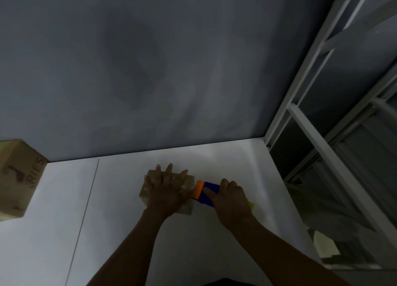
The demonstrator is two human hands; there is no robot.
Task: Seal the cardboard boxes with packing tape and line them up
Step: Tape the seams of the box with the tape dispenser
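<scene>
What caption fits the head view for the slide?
Left hand flat on a small cardboard box, right hand holding a blue-and-orange tape dispenser at its right edge; second box at far left.

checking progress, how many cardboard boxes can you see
2: a small box under the left hand mid-table, and a larger box at the left edge, partly cut off. Others may be out of view.

White table (53, 232) is lying in dim light, with a thin dark seam (87, 199) running across its left part from back edge to near edge. Grey wall (150, 70) is rising straight off the table's back edge, showing darker mottled patches. White metal frame (322, 45) is standing just off the table's right edge, bars crossing. Pale angular thing (326, 247) is sitting beyond that right edge, lower down; too dim to identify.
</scene>
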